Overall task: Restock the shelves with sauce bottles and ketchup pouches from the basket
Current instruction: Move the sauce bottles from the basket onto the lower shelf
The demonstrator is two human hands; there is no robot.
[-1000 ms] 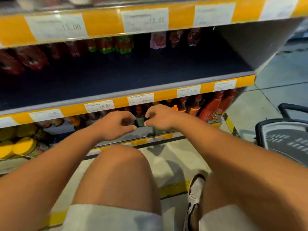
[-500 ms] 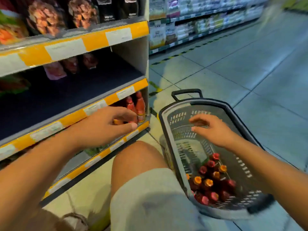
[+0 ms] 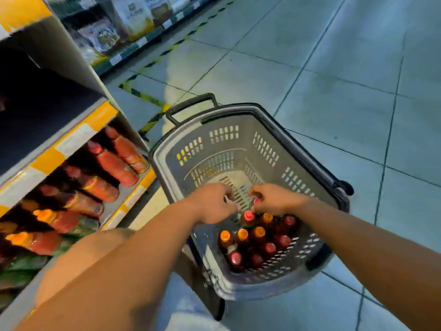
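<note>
A grey wheeled basket (image 3: 296, 149) stands on the floor to my right. Several sauce bottles (image 3: 259, 237) with red and orange caps stand packed at its near end. Both hands are down inside it. My right hand (image 3: 276, 199) curls over the red cap of a sauce bottle (image 3: 256, 201) at the front of the group. Just left of it, my left hand (image 3: 212, 204) hovers with loosely curled fingers and nothing visible in it. A red-capped bottle (image 3: 248, 217) stands right below both hands. On the left, the bottom shelf (image 3: 133, 192) holds rows of sauce bottles (image 3: 114, 163).
The shelf above (image 3: 47, 111) is dark, with a yellow price strip. My bare knee (image 3: 95, 247) is between shelf and basket. Tiled floor (image 3: 334, 68) stretches right and ahead. Another stocked shelving run (image 3: 133, 22) stands at the far top.
My view has swung right and down onto the basket. My left hand left the bottom shelf and came into the basket. My right hand dropped from the basket's middle onto a bottle cap.
</note>
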